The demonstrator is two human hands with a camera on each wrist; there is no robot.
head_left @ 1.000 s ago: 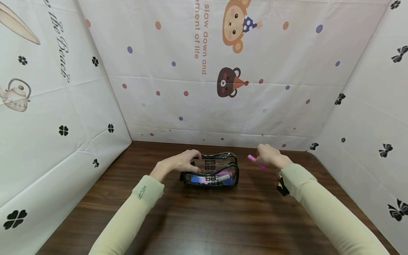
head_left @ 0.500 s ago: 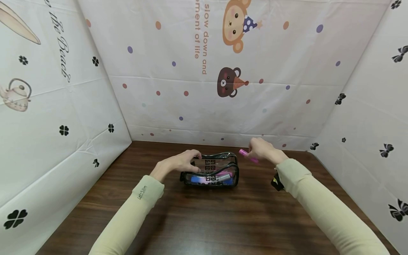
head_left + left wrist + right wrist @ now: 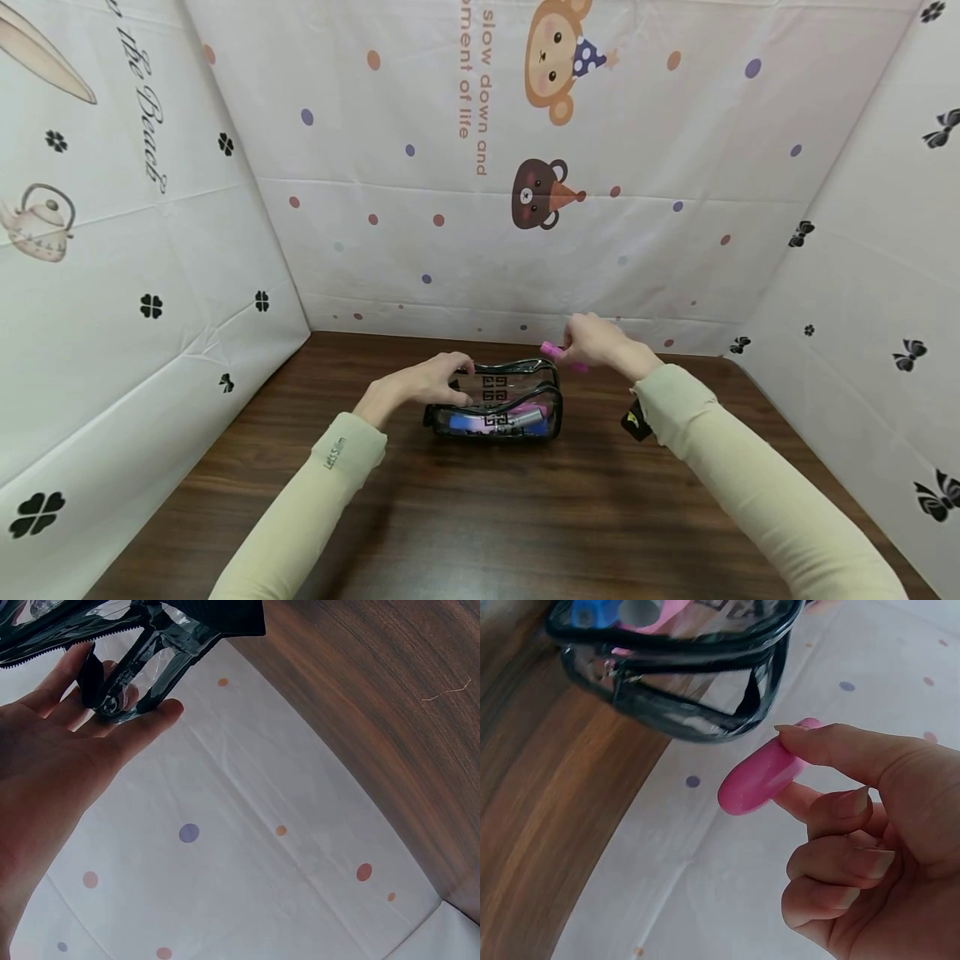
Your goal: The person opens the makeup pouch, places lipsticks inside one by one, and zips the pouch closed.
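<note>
Clear zippered pouch [image 3: 491, 410], soft plastic with black piping, rounded boxy shape, lies on dark wood-grain tabletop [image 3: 495, 517]; white printed fabric walls [image 3: 420, 242] on three sides. Blue, pink, silver items [image 3: 467, 424] show inside. Left hand [image 3: 423, 381] grips its left end; right hand [image 3: 596, 340] pinches glossy, round-ended pink tube [image 3: 761, 778] near its far right corner.

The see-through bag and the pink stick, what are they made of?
The see-through bag looks like soft, glossy plastic: it shows what's inside and glints. The pink stick seems smooth, slightly shiny plastic, from its even colour; painted metal is possible.
</note>
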